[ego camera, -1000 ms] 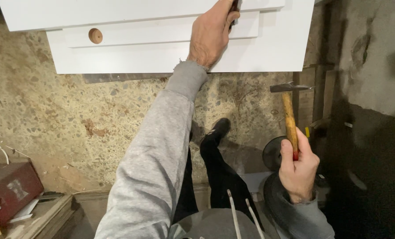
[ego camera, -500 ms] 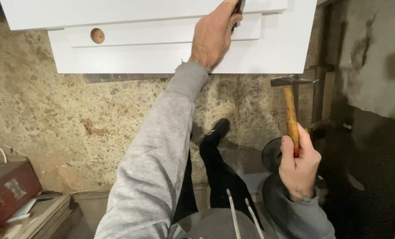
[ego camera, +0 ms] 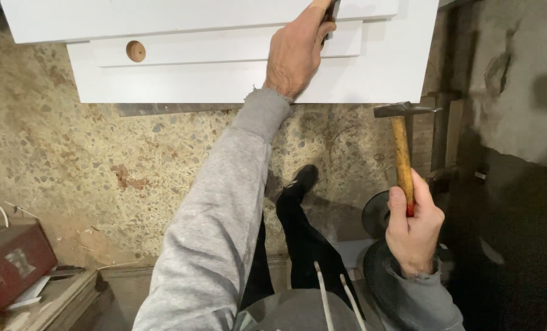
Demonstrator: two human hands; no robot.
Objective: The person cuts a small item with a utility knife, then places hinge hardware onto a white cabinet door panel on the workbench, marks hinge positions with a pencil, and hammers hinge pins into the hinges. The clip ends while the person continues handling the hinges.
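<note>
Hammer (ego camera: 402, 147): lifted; head higher than one second ago, now just below the lower edge of the white cabinet (ego camera: 384, 79), handle tilted slightly further left. Right hand (ego camera: 413, 227): raised a little with it, also shifted slightly left.

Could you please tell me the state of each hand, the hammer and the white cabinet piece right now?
left hand: pressed on the cabinet, gripping a small dark tool.
dark tool: held at the panel's edge, mostly hidden.
right hand: closed around the hammer handle.
hammer: upright, head up, touching nothing.
white cabinet piece: round wooden knob fitted.
</note>
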